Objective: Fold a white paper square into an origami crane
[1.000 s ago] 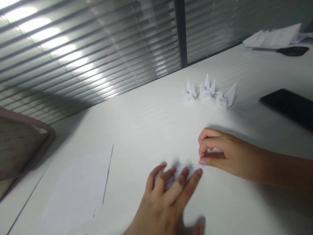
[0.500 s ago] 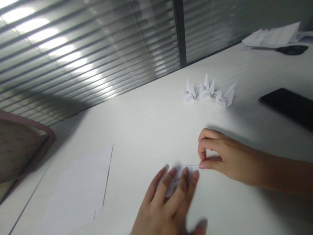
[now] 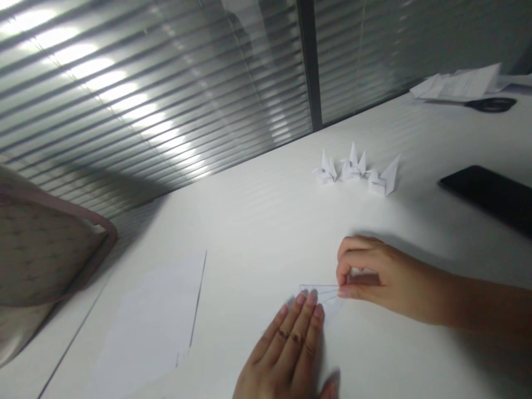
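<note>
A small piece of folded white paper (image 3: 330, 302) lies flat on the white table, its straight far edge running toward my right hand. My left hand (image 3: 286, 349) rests on it with outstretched fingers close together, covering its left part. At the paper's right corner, my right hand (image 3: 361, 271) pinches the tip between thumb and forefinger. Beyond my hands stand three folded paper cranes: a left one (image 3: 326, 170), a middle one (image 3: 354, 165) and a right one (image 3: 383, 178).
A black phone (image 3: 490, 197) lies at the right. Black-handled scissors (image 3: 492, 104) rest beside papers (image 3: 461, 83) at the far right. White sheets (image 3: 149, 321) lie on the left, near a quilted bag (image 3: 45, 249). Glass with blinds (image 3: 166, 83) borders the table's back.
My left hand's fingers have come together and shifted left on the folded paper, baring more of it. The right hand keeps its pinch. The whole view has tilted slightly.
</note>
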A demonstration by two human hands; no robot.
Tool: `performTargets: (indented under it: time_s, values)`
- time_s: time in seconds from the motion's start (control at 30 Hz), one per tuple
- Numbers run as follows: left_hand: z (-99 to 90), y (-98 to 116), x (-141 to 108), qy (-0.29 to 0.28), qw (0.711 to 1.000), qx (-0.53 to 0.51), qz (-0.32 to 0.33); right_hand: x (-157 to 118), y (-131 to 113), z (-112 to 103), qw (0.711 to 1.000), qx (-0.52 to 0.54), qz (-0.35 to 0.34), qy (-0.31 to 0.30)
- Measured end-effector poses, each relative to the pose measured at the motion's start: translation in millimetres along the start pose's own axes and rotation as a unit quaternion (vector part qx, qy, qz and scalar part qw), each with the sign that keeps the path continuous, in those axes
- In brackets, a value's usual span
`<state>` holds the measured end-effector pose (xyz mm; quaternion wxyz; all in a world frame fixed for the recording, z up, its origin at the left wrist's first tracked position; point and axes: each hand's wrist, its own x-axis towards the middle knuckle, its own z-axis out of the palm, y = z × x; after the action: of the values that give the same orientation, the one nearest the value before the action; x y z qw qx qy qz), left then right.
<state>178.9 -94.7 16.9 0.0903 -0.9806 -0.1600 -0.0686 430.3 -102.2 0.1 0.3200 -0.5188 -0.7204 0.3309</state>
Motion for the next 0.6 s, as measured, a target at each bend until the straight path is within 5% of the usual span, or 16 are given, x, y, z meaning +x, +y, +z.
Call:
performTargets:
  time_s: [0.6]
  values:
    - [-2.4,-1,-16,0.029,0.999,-0.011,-0.024,0,-4,8,0.995,-0.092,0.049,0.001]
